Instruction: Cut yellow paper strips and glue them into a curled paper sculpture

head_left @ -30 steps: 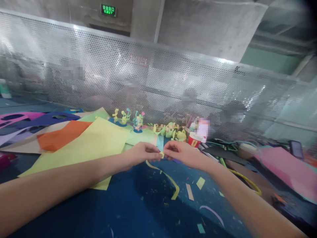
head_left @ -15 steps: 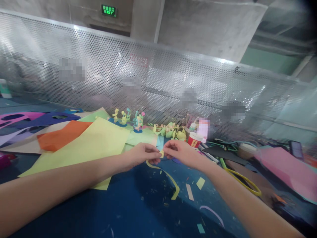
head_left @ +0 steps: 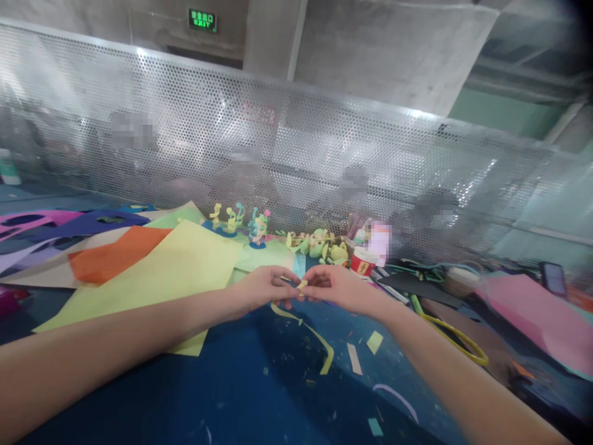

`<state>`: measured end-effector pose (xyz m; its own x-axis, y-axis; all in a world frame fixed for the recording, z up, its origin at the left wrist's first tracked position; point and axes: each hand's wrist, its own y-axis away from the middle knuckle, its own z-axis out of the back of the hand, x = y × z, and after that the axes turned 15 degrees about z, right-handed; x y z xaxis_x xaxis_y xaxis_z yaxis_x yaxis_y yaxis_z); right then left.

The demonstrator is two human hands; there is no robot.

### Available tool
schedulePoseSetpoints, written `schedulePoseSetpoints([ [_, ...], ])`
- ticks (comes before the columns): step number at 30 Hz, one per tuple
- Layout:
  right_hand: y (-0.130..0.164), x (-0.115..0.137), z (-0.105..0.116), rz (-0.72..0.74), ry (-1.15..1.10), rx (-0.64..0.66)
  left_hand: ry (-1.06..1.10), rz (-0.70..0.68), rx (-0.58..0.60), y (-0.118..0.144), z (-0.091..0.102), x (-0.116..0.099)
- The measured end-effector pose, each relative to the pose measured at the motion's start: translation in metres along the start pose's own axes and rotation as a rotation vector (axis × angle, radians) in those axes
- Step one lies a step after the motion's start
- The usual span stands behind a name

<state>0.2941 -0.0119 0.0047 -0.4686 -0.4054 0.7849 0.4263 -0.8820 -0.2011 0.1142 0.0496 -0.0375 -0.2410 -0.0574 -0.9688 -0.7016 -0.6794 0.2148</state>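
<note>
Blue tabletop [head_left: 259, 395] carries my yellow sheet [head_left: 176, 266] toward its far left. Above the middle, my left hand [head_left: 262, 289] and right hand [head_left: 336, 288] each pinch one end of a yellow paper strip [head_left: 302, 285], its tail trailing down so I can work it.

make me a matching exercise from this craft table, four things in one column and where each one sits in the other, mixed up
Things:
1. yellow paper strip
2. orange sheet
3. red cup
4. pink sheet

Places:
A. far right of the table
B. pinched between the left hand and right hand
C. just beyond the right hand, near the mesh screen
D. left side, partly under the large yellow sheet

Pairs: 1-B, 2-D, 3-C, 4-A
</note>
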Motion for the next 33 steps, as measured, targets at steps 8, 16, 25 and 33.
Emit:
schedulePoseSetpoints([
  [8, 0.0013, 0.0027, 0.0044, 0.019, 0.054, 0.02, -0.04, -0.037, 0.054, -0.0014, 0.0015, 0.0002],
  [16, 0.0002, -0.0002, 0.0018, 0.053, 0.061, 0.001, 0.02, -0.019, 0.021, -0.004, -0.0006, 0.0041],
  [25, -0.002, 0.0011, 0.0022, -0.045, -0.045, -0.042, -0.034, -0.014, -0.019, -0.0016, -0.0012, 0.002],
  [33, -0.0025, -0.0003, 0.0021, -0.063, -0.012, -0.066, -0.003, -0.008, 0.011, -0.0051, -0.0008, 0.0056],
])
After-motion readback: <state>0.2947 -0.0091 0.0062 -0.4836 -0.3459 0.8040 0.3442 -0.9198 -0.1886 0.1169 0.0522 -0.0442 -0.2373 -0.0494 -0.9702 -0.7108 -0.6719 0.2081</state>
